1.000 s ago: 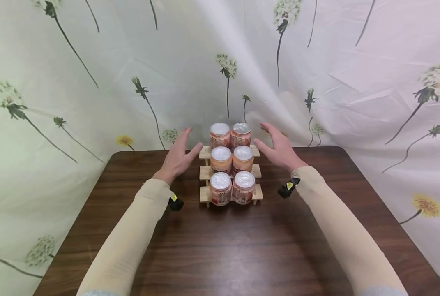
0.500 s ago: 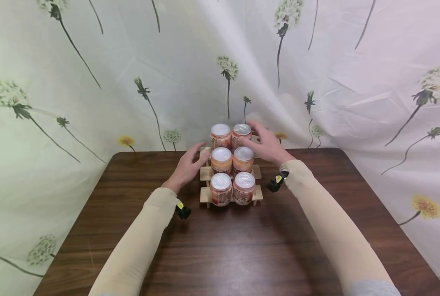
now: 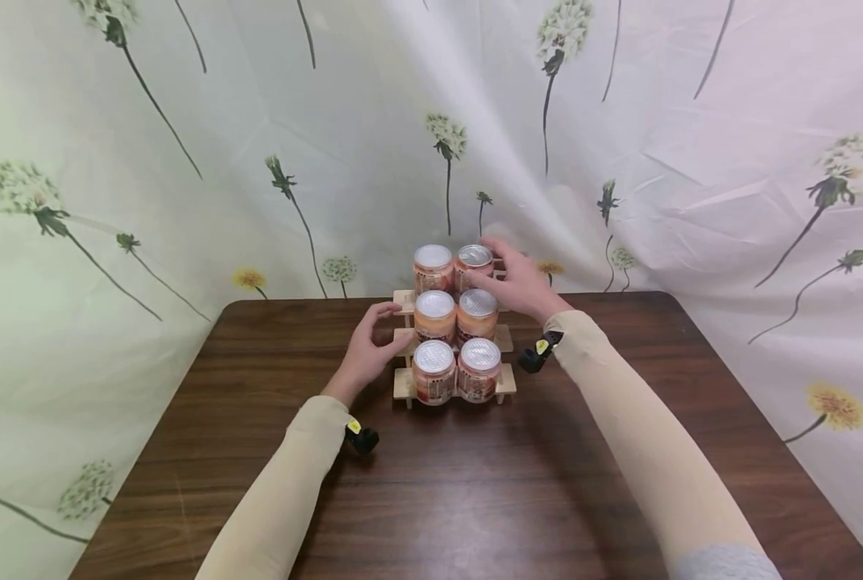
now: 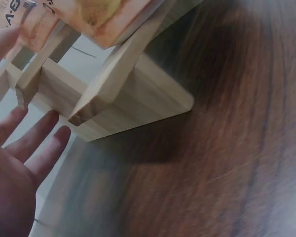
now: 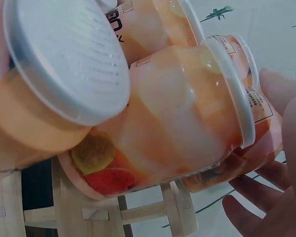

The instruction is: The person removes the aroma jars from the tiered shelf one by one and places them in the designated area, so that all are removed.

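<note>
A three-step wooden rack (image 3: pixel 404 383) bears several cans with orange-pink fruit labels and pale lids, two on each step. My right hand (image 3: pixel 521 282) is round the back-right can (image 3: pixel 475 256), thumb in front and fingers behind; in the right wrist view its fingers (image 5: pixel 254 195) lie along that can's side. My left hand (image 3: pixel 369 346) is at the rack's left side, thumb near the middle step and fingers near the top one. In the left wrist view its spread fingers (image 4: pixel 42 143) lie beside the rack's wooden side; whether they touch is unclear. Front-left can (image 3: pixel 434 374) stands closest to me.
The rack stands on a dark brown wooden table (image 3: pixel 431 499), near its back edge. A white cloth with printed dandelions (image 3: pixel 315 121) hangs behind and at both sides. A small black camera is strapped to each wrist.
Both hands have moved inward to the rack. My right hand has closed round the back-right can, and my left hand has come lower, to the rack's left side. The cans stay in place.
</note>
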The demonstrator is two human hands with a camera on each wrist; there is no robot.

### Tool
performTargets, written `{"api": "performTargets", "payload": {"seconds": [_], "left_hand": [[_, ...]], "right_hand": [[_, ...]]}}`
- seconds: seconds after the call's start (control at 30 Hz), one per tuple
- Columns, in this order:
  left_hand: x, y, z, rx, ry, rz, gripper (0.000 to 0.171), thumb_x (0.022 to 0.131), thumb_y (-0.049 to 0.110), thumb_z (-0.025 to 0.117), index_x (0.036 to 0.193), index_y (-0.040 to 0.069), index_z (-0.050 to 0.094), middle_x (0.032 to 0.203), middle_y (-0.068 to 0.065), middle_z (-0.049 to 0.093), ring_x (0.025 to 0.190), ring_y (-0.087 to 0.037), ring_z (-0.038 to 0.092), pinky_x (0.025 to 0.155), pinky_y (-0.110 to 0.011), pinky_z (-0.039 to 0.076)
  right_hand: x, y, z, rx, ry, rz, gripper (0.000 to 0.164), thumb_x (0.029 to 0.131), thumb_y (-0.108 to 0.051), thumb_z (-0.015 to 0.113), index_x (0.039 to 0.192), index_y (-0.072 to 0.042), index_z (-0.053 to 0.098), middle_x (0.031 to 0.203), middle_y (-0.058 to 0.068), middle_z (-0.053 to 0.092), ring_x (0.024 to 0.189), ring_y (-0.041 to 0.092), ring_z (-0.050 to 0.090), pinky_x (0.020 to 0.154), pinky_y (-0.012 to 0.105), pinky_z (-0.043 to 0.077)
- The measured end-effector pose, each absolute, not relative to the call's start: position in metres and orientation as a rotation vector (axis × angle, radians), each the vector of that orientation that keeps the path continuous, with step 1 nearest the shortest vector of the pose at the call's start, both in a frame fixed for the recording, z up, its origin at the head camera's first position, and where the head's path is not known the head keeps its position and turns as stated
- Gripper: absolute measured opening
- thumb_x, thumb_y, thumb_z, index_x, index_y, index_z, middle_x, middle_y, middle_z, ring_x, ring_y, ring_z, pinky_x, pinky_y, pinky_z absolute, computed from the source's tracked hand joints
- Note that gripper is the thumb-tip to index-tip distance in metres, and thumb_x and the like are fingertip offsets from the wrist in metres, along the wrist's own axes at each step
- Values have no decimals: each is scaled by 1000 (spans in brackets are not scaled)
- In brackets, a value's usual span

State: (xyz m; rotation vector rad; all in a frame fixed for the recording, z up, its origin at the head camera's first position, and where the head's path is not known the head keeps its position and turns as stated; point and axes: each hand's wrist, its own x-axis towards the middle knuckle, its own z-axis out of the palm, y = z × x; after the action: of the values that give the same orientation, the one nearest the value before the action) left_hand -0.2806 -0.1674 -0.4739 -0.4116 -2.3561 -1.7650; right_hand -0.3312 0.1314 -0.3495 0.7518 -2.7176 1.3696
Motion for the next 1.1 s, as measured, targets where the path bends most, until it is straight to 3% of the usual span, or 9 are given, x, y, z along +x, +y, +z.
{"api": "performTargets", "payload": {"seconds": [0.23, 0.4, 0.53, 0.73, 0.93, 1.1], "left_hand": [[-276, -167, -480, -432, -2273, -1834, 49, 91, 12, 84, 129, 6, 54, 135, -18, 59, 118, -37, 63, 99, -57, 52], [-277, -169, -486, -425, -2303, -1817, 39, 91, 12, 83, 124, 4, 65, 130, -16, 65, 120, -35, 63, 104, -55, 49], [-276, -171, -487, -383, -2374, -1817, 37, 93, 21, 83, 126, 9, 72, 136, -12, 67, 123, -38, 63, 106, -58, 47], [-275, -172, -488, -332, -2432, -1858, 42, 95, 24, 81, 132, 7, 72, 149, -13, 60, 128, -42, 60, 106, -58, 47], [-274, -172, -490, -330, -2418, -1949, 42, 97, 20, 78, 135, 7, 68, 145, -15, 61, 126, -40, 60, 92, -43, 57], [-262, -168, -475, -331, -2370, -2028, 40, 98, 14, 77, 134, 2, 67, 146, -20, 58, 123, -44, 58, 81, -32, 58]], "right_hand": [[-340, 130, -355, 769, -2700, 1375, 73, 102, -37, 70, 162, -12, 37, 149, 12, 54, 136, 34, 55, 109, 48, 49], [-345, 129, -356, 769, -2689, 1429, 72, 101, -33, 72, 160, -9, 39, 146, 13, 56, 132, 35, 58, 105, 48, 52], [-346, 130, -355, 774, -2661, 1514, 69, 99, -28, 75, 157, -8, 43, 143, 13, 58, 129, 35, 60, 103, 48, 53], [-344, 130, -353, 720, -2667, 1579, 64, 97, -32, 78, 151, -11, 51, 137, 10, 61, 123, 31, 63, 100, 46, 54], [-341, 130, -350, 659, -2655, 1612, 56, 95, -35, 80, 142, -13, 57, 129, 8, 63, 113, 26, 63, 93, 44, 55], [-343, 132, -353, 658, -2613, 1617, 52, 93, -37, 82, 134, -14, 61, 123, 7, 65, 108, 25, 64, 89, 42, 55]]}}
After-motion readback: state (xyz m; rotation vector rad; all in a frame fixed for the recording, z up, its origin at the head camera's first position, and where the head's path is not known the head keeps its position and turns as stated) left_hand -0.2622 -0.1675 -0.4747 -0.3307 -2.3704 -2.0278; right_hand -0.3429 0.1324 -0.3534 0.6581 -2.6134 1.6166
